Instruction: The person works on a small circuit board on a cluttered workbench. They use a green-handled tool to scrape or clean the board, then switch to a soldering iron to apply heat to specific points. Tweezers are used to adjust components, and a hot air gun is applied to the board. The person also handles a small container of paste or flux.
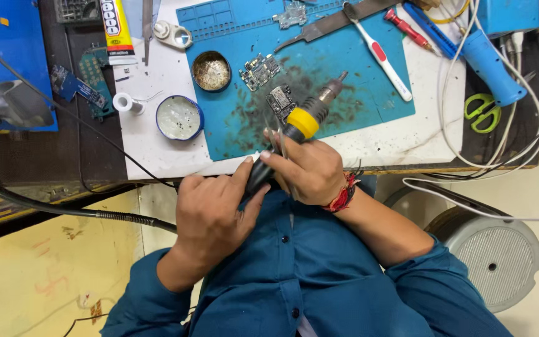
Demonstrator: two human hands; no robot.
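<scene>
**Hot-air handle held in both hands over small board on blue mat**

Head view. The right hand [310, 168] is wrapped around the black handle [282, 146] just behind its yellow collar, with thin tweezers [277, 142] caught under the same fingers. The left hand [210, 215] is curled, thumb and fingertips pressed on the handle's rear end near the shirt. The metal nozzle [334, 87] points up and right, lying above the mat [369, 93], just beside a small dark board [280, 98]; whether it touches cannot be told.

Judgement: a sound grip keeps both hands behind the collar, wrists steadied on the table edge, nozzle clear of the white cables [500, 143] and toothbrush [378, 53].

Packages and labels: a white-and-yellow glue tube [115, 28] with red-and-black print lies upper left on the white sheet. Below it stand a blue-rimmed round tin [179, 117] of pale paste and a dark tin [211, 70] of brass wool on the mat's corner. A white solder spool [126, 103] sits left of the blue-rimmed tin.
</scene>
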